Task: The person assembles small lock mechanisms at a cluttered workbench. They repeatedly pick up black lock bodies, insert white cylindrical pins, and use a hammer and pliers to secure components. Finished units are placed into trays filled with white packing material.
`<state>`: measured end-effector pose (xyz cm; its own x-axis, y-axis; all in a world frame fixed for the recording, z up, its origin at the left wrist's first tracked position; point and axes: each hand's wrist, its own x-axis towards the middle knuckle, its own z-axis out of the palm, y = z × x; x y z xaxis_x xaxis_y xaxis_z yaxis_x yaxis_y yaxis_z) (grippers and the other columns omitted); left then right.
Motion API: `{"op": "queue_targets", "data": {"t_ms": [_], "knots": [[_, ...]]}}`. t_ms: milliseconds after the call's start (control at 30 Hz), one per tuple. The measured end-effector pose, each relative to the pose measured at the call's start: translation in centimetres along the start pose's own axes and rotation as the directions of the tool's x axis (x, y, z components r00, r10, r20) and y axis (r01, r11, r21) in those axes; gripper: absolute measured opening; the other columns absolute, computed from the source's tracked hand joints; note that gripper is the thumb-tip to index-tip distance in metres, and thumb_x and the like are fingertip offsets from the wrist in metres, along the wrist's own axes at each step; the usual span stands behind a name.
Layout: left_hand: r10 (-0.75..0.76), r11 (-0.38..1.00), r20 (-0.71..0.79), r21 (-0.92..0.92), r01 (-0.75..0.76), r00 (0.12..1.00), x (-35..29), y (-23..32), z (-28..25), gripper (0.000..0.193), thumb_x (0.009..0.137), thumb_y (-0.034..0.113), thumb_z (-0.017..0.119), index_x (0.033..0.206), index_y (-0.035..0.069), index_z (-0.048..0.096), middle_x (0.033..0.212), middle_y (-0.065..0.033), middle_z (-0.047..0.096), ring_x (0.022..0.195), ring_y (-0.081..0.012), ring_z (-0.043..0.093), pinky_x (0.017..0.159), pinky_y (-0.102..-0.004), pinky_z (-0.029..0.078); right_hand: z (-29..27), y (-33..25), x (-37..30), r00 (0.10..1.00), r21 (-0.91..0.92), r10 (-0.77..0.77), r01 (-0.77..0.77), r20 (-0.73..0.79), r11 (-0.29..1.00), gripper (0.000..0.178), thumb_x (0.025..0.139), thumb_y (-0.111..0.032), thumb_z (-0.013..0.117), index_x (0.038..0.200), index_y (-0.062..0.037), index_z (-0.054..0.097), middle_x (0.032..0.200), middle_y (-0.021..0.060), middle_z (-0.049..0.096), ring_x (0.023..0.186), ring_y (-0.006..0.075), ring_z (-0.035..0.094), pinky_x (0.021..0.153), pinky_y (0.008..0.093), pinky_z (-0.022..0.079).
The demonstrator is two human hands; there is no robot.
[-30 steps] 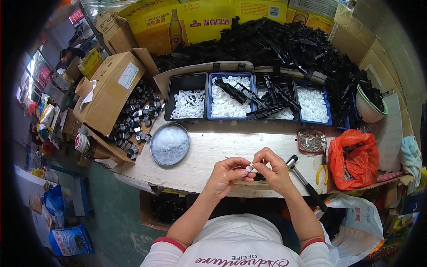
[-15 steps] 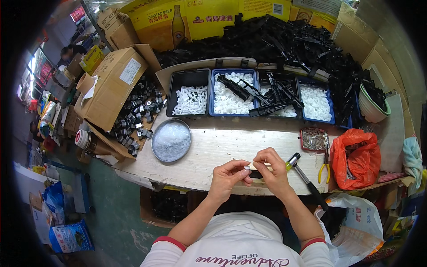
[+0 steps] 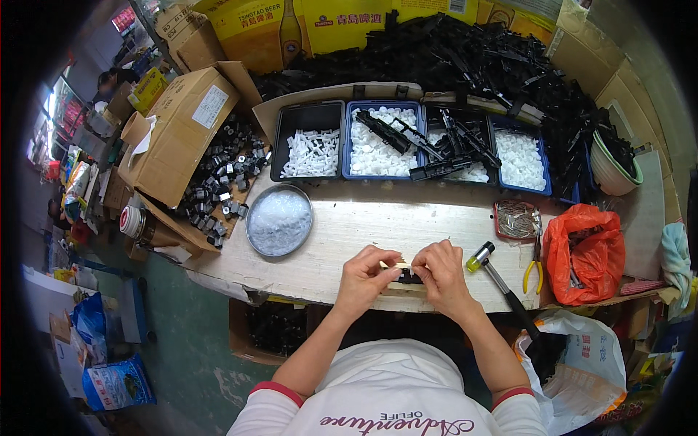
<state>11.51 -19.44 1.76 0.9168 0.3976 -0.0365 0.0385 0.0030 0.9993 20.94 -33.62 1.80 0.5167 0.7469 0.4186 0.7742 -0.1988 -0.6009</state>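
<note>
Over the front edge of the bench, my left hand [image 3: 363, 277] and my right hand [image 3: 442, 276] meet with bent, pinching fingers. A small white piece [image 3: 402, 266] shows at my left fingertips. Between the hands lies a dark part [image 3: 411, 277], mostly covered by my fingers, beside a pale yellowish strip [image 3: 404, 288] at the bench edge. My right fingers are closed right at that dark part; what they hold is hidden. To the right of my right hand rests a hammer [image 3: 498, 280] with a yellow-and-black head and black grip.
Bins of white plastic parts [image 3: 384, 167] line the back, black assemblies [image 3: 458, 149] across some. A round metal tray [image 3: 280, 221] stands left. Rightward are a dish of metal pins [image 3: 518, 220], yellow-handled pliers [image 3: 534, 272] and a red bag [image 3: 583, 251]. Black parts [image 3: 436, 62] heap behind.
Both hands have come down closer to the dark part at the bench edge. My right hand has shifted slightly left, uncovering more of the hammer's head.
</note>
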Motion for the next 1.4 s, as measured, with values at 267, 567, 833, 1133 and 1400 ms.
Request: {"op": "queue_targets", "data": {"t_ms": [267, 567, 833, 1133, 1400], "knots": [[-0.030, 0.985, 0.020, 0.173, 0.026, 0.999, 0.1, -1.9, -0.1, 0.026, 0.069, -0.007, 0.063, 0.092, 0.005, 0.065, 0.074, 0.0010, 0.047, 0.060, -0.0042, 0.043, 0.054, -0.0188, 0.038, 1.6, 0.4, -0.9, 0.994, -0.223, -0.005, 0.028, 0.106, 0.974, 0.013, 0.069, -0.002, 0.058, 0.078, -0.0080, 0.051, 0.078, 0.0035, 0.049, 0.080, 0.0219, 0.043, 0.073, 0.0377, 0.027], [0.089, 0.802, 0.131, 0.579, -0.149, 0.987, 1.2, -1.3, 0.4, 0.021, 0.066, 0.000, 0.069, 0.086, 0.005, 0.065, 0.068, -0.0056, 0.050, 0.060, -0.0165, 0.051, 0.056, -0.0271, 0.043, 1.3, 0.6, -0.9, 0.979, -0.289, -0.040, 0.099, 0.202, 0.952, 0.023, 0.064, 0.000, 0.057, 0.085, -0.0081, 0.053, 0.082, 0.0044, 0.049, 0.083, 0.0223, 0.044, 0.074, 0.0383, 0.028], [-0.088, 0.618, 0.234, 0.775, -0.131, 0.968, 2.4, 0.1, 1.1, 0.019, 0.066, 0.014, 0.070, 0.080, 0.004, 0.062, 0.076, -0.0096, 0.057, 0.070, -0.0255, 0.057, 0.062, -0.0345, 0.045, -1.0, 2.2, -0.9, 1.000, -0.111, 0.026, -0.024, 0.013, 0.994, 0.015, 0.069, -0.008, 0.064, 0.081, -0.0087, 0.055, 0.077, 0.0020, 0.052, 0.079, 0.0211, 0.046, 0.072, 0.0346, 0.029], [-0.022, 0.539, 0.443, 0.760, -0.362, 0.896, 8.8, 3.1, 4.3, 0.013, 0.070, 0.014, 0.065, 0.078, 0.004, 0.062, 0.079, -0.0122, 0.059, 0.076, -0.0307, 0.058, 0.064, -0.0390, 0.045, -10.2, 9.8, -3.4, 0.912, -0.570, 0.326, -0.410, -0.249, 0.712, 0.008, 0.072, -0.008, 0.061, 0.079, -0.0086, 0.058, 0.082, 0.0048, 0.056, 0.086, 0.0240, 0.048, 0.073, 0.0382, 0.031], [0.296, 0.245, 0.376, 0.858, -0.451, 0.878, 19.1, 2.1, 9.3, 0.016, 0.062, -0.004, 0.055, 0.074, 0.002, 0.062, 0.085, -0.0155, 0.056, 0.076, -0.0340, 0.057, 0.064, -0.0433, 0.046, -10.3, 12.2, -2.5, 0.882, -0.715, 0.440, -0.417, -0.169, 0.561, 0.014, 0.073, -0.015, 0.062, 0.083, -0.0053, 0.061, 0.087, 0.0108, 0.057, 0.092, 0.0273, 0.048, 0.076, 0.0452, 0.033]]}}
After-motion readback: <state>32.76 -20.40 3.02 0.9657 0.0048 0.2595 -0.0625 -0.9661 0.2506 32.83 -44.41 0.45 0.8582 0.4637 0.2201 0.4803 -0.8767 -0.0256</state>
